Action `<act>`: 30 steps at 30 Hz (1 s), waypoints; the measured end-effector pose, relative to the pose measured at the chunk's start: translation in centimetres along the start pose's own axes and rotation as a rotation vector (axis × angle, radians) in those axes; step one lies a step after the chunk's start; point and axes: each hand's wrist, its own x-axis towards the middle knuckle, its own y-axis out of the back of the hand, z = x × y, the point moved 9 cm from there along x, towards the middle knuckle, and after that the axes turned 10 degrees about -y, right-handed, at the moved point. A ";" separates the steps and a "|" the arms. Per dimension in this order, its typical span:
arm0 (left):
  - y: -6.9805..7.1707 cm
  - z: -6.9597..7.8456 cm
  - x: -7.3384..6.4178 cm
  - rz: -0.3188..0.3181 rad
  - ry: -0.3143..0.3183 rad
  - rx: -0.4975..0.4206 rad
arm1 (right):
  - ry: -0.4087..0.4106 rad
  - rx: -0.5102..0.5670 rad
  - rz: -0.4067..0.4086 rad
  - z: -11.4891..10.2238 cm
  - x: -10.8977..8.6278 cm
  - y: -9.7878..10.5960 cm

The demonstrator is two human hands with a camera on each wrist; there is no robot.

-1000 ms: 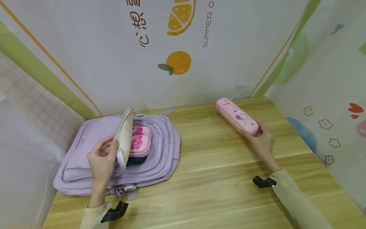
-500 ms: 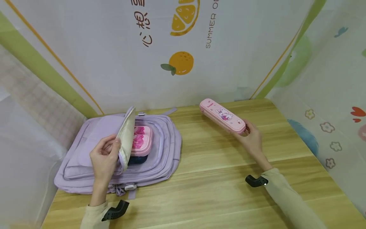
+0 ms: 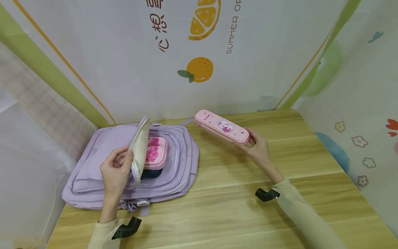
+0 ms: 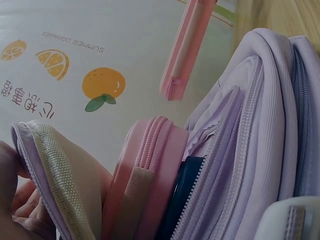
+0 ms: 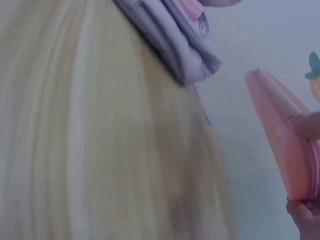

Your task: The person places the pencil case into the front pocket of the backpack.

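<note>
A purple backpack [image 3: 183,162] lies flat at the left of the table, its front pocket unzipped. My left hand [image 3: 116,173] pinches the edge of the pocket flap [image 3: 141,152] and holds it raised. Inside the pocket sits a pink case with a flower print [image 3: 157,155], on top of a dark blue case [image 3: 151,173]; the flap hides part of both. My right hand [image 3: 256,148] grips one end of a pink pencil case with a bunny print [image 3: 222,127], held above the table to the right of the backpack. In the left wrist view this pencil case [image 4: 187,50] hangs beyond the pocket.
The wooden table [image 3: 230,207] reaches to a white printed curtain [image 3: 248,76] behind and another printed curtain [image 3: 370,114] at the right. A white buckle [image 3: 143,202] and a strap [image 3: 144,211] lie along the backpack's near side.
My right hand has carried the bunny pencil case leftward, close to the backpack, turning it more crosswise. My left hand still holds the flap in the same place; the head view has shifted slightly.
</note>
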 end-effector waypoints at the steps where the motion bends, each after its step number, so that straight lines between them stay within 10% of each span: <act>1: 0.0 0.0 0.0 0.001 -0.003 0.000 | 0.005 0.006 -0.025 -0.5 0.0 -0.5; 30: 0.0 0.3 0.5 0.012 -0.007 0.121 | 0.062 0.114 -0.379 -0.2 1.8 -10.5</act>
